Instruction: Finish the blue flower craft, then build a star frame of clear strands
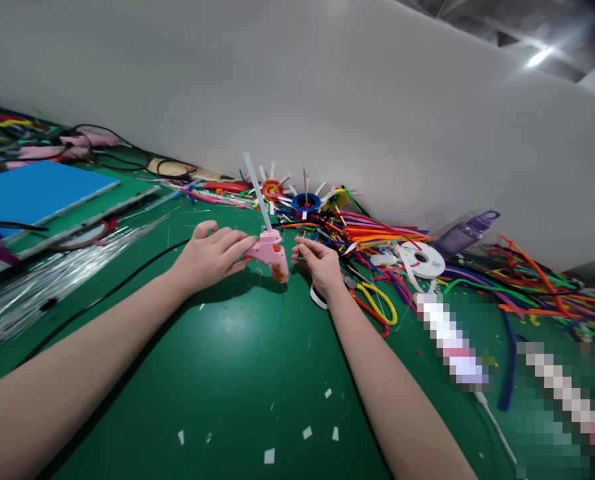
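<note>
My left hand [217, 250] is closed on a pink glue gun [270, 250], whose tip points down just above the green table. A long, translucent glue stick [257, 190] rises out of it. To the right of the gun, my right hand [320, 263] pinches a thin wire-like piece [298, 255]; its exact kind is too fine to make out. Beside my right wrist lies a white ring-shaped roll [318, 297], partly hidden. Scissors [377, 300] with yellow and red handles rest right of that wrist.
Colourful pipe cleaners [377, 230] heap along the wall. A blue round piece [306, 202] with white strips stands behind my hands. A ribbon spool [421, 260] and a purple bottle [467, 233] are at right. Left are a blue board [42, 190] and a black cord [122, 283].
</note>
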A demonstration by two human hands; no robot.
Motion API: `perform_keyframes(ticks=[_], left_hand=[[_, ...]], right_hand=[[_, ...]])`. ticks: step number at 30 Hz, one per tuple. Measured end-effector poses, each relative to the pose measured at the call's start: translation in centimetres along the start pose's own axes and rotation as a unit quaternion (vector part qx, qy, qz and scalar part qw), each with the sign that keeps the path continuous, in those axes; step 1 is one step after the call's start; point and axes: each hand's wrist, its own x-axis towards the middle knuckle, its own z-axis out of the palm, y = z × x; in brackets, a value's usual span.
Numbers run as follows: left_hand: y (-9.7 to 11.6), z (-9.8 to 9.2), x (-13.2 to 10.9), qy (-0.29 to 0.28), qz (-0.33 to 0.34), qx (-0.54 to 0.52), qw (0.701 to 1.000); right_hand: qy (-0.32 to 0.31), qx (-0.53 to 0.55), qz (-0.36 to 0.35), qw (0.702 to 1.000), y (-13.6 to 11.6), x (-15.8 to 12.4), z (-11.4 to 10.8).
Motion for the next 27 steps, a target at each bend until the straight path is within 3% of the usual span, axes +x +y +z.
perform_keyframes(ticks=[19, 27], left_hand=[[-0.37, 0.02, 0.0, 0.022, 0.004, 0.008, 1.0], [-0.49, 0.04, -0.13, 0.008, -0.048, -0.008, 0.999]], right_hand=[[-0.001, -0.003, 0.0, 1.0, 0.12, 0.05, -0.13], [-0.006, 0.007, 0.0, 1.0, 0.11, 0.06, -0.16]])
